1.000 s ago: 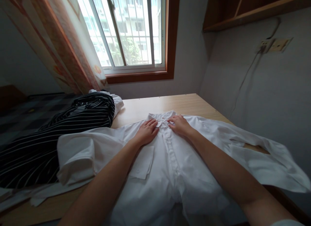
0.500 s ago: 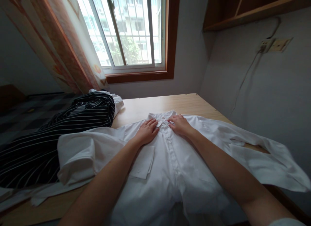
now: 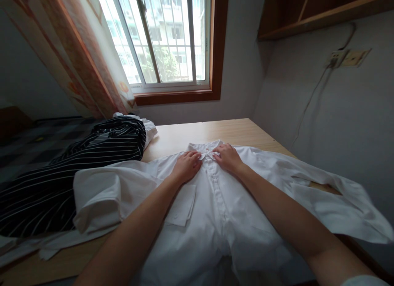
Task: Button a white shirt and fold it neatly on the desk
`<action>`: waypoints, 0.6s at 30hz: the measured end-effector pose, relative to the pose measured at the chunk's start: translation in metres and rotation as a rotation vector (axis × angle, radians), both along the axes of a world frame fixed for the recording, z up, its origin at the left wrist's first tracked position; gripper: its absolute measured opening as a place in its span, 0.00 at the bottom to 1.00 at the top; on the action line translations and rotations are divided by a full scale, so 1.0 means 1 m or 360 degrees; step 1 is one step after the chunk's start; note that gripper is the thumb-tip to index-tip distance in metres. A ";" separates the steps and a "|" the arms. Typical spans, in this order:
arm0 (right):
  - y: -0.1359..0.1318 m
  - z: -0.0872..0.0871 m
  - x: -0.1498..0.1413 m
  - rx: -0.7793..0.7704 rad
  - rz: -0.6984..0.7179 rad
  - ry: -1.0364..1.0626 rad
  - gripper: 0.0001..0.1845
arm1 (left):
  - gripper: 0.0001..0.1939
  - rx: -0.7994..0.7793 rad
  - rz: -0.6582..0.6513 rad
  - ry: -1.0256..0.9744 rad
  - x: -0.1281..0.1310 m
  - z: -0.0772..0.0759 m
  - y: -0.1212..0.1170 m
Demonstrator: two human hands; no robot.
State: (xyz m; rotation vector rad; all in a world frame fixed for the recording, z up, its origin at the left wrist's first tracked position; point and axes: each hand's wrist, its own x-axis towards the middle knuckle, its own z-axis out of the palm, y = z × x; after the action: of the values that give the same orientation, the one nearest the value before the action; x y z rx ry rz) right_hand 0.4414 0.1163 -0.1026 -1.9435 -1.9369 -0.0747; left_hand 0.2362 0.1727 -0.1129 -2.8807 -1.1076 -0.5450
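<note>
A white button-front shirt [image 3: 203, 204] lies spread face up, its sleeves out to both sides and its collar [image 3: 198, 147] toward the window. My left hand [image 3: 186, 166] is at the left collar point, fingers bent and closed on the fabric. Across from it, my right hand [image 3: 228, 156] pinches the other collar point with thumb and fingertips. Between the hands the top of the button placket shows. A chest pocket [image 3: 181, 206] sits beside my left forearm. The shirt's lower hem drops over the near table edge.
A wooden table [image 3: 197, 131] supports the shirt. Black striped clothing [image 3: 101, 150] is heaped at the left, with white cloth [image 3: 150, 129] behind it. Beyond are a dark checked surface [image 3: 46, 134], a curtain [image 3: 92, 52] and a window [image 3: 166, 44]. A cord [image 3: 308, 101] hangs along the right wall.
The fingers of my left hand have bent a little more at the collar point. My right hand has barely shifted. The shirt's body and sleeves lie as before.
</note>
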 end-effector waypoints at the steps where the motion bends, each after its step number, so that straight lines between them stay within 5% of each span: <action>1: 0.001 0.000 -0.003 0.0052 -0.0005 0.0000 0.16 | 0.18 0.0022 0.0008 -0.0033 0.001 0.002 -0.001; 8: 0.007 -0.009 -0.018 -0.0067 0.0155 0.0054 0.18 | 0.09 0.0073 0.0038 -0.0092 0.007 0.008 0.001; 18: 0.018 -0.011 0.008 -0.0103 0.0294 0.0460 0.10 | 0.12 -0.0017 -0.0093 -0.0267 0.001 0.005 -0.003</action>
State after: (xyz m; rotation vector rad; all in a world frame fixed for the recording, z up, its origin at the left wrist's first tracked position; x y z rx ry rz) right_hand 0.4489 0.1341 -0.1133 -1.6957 -1.9304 0.3063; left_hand 0.2370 0.1694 -0.1081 -2.9300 -1.0495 -0.7990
